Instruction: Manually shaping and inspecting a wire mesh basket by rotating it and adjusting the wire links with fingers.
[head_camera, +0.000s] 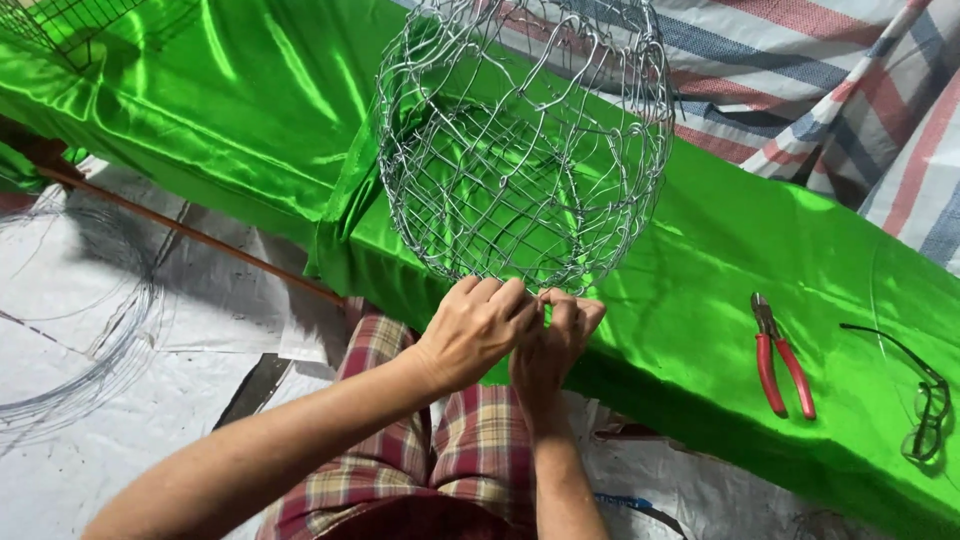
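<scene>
On glossy green satin (250, 110), rounded wire-mesh basket (520, 150), both hands (515, 335) pinching rim

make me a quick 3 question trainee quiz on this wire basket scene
1. True or false: both hands meet at the near rim of the wire mesh basket.
2. Which tool lies on the green cloth? A hammer, B red-handled pliers, C scissors.
3. What lies to the right of that tool?

Key
1. True: the left hand and right hand pinch the rim together.
2. B, the red-handled pliers.
3. A pair of glasses.
</scene>
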